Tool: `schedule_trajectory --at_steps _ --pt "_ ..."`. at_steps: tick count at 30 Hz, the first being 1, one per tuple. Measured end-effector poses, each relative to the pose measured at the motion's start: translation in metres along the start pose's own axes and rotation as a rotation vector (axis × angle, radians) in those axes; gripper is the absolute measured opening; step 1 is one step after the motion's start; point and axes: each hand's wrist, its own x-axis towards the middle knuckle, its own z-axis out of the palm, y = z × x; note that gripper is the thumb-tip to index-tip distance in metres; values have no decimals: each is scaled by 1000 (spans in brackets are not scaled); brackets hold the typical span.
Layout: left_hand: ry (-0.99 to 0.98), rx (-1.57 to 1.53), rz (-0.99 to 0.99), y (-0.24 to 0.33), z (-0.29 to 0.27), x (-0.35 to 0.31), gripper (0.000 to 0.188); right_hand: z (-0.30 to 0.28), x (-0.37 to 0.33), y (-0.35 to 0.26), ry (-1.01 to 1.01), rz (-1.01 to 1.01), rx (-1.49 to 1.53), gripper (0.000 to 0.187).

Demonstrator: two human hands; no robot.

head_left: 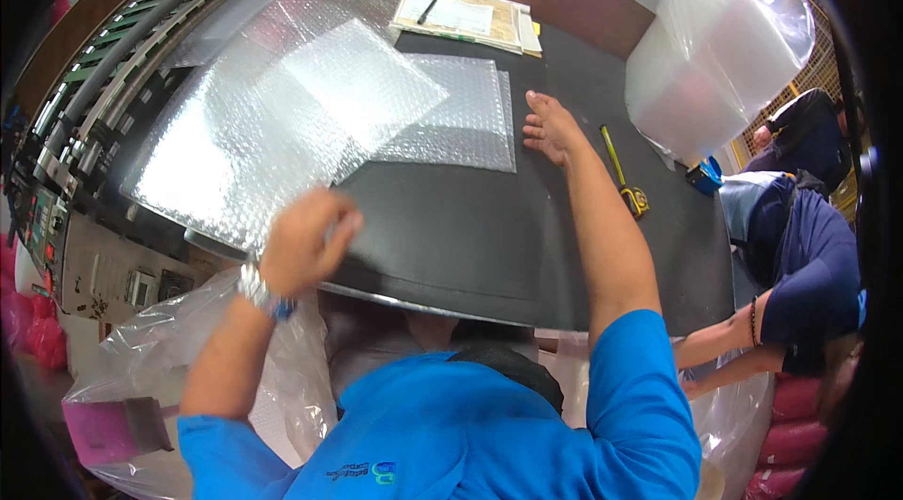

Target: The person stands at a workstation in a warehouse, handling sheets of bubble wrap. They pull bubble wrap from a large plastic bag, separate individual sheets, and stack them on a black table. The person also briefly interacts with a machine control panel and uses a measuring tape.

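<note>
My left hand [306,238], slightly blurred, hangs at the table's front edge beside the near corner of a pile of clear bubble wrap sheets [212,138]. Its thumb stands apart from the partly hidden fingers, and nothing shows in its grasp. Over the dark table my right hand [553,128] is open, fingers stretched out, just right of a flat stack of bubble wrap pieces [461,114]. One bubble wrap piece [362,86] lies askew across both piles. A yellow tape measure [636,202], its blade partly out, lies to the right of my right forearm.
Papers with a pen [427,11] lie at the back of the dark tabletop [451,237]. A large plastic-wrapped bundle [701,58] stands back right, near a blue object [704,176]. Another person [800,227] is close on the right. A roller machine [122,58] borders the left.
</note>
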Motion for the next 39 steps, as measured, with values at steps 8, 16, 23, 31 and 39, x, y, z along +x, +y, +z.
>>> schedule_trajectory --at_steps 8,16,23,31,39 --pt "-481 737 -389 -112 75 106 47 39 39 11 -135 40 178 78" --pt "-426 -229 -80 -41 103 126 39 55 16 38 -60 -159 281 67" --pt "-26 758 -462 -151 66 133 56 63 8 36 -90 -166 510 57" --pt "-580 133 -11 -74 115 117 51 59 -7 33 -179 -161 526 59" --pt "766 180 -96 -107 78 134 90 36 -70 -21 -124 -648 331 69"
